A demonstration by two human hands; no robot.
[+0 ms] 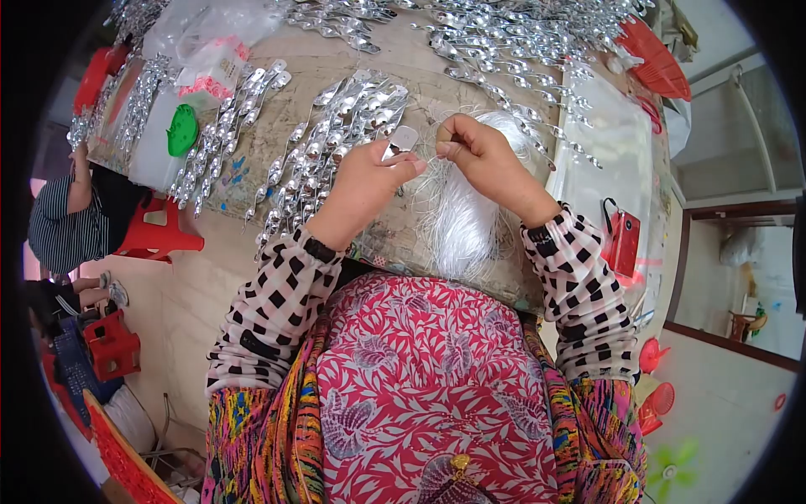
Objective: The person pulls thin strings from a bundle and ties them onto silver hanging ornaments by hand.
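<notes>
My left hand [365, 181] is closed, with a shiny silver twisted strip held by its rounded end tab [404, 137] at the fingertips. Just to its right, my right hand [487, 160] pinches a thin clear thread between thumb and forefinger; the thread is too fine to follow fully. A loose hank of white, glossy thread [466, 227] lies on the table below and between my hands. Left of my left hand, a row of silver twisted strips [315, 139] is spread over the worn tabletop [403, 80].
More silver strips [512, 42] cover the far side. At the left are a tissue box [217, 76] and a green lid [182, 130]. A red phone-like device [623, 244] lies right. Beyond the left edge, a person in stripes [67, 218] sits near a red stool [164, 231].
</notes>
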